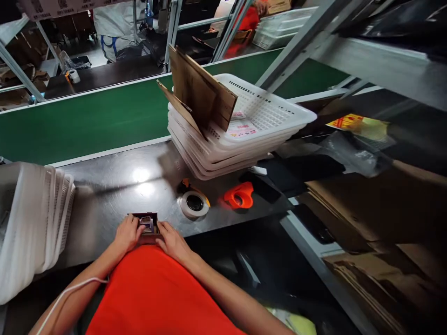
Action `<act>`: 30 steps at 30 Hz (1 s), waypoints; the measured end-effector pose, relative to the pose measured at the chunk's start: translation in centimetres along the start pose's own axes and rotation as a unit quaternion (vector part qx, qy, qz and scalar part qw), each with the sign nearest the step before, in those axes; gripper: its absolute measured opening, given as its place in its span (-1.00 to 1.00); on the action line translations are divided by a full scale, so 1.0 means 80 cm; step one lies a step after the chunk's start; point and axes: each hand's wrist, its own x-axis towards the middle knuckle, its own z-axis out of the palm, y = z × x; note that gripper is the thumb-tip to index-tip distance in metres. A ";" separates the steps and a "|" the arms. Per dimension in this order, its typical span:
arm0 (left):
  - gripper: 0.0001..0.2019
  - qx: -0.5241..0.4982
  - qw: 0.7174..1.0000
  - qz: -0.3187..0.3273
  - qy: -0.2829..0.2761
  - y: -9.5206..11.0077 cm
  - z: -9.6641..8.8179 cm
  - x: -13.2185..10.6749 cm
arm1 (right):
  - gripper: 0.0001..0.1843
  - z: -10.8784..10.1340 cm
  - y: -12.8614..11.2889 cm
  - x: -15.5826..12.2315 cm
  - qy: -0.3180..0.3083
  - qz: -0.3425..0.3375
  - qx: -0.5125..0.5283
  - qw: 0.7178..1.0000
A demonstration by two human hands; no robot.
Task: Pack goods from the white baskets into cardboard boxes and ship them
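A small dark box (145, 223) with a printed card inside rests at the near edge of the black worktable (115, 186). My left hand (126, 234) grips its left side with curled fingers. My right hand (172, 240) grips its right side the same way. Both hands sit just above my orange shirt (153, 293).
A tape roll (194, 203) and an orange tape dispenser (240, 196) lie right of the box. Stacked white baskets (244, 135) hold folded cardboard (199, 90). More white baskets (31, 223) stand at left. A green conveyor (87, 121) runs behind. Flat cardboard (377, 218) lies at right.
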 end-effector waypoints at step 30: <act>-0.44 0.071 0.991 0.116 -0.010 -0.087 0.066 -0.047 | -0.31 -0.048 0.122 0.053 0.172 0.057 -0.154 0.971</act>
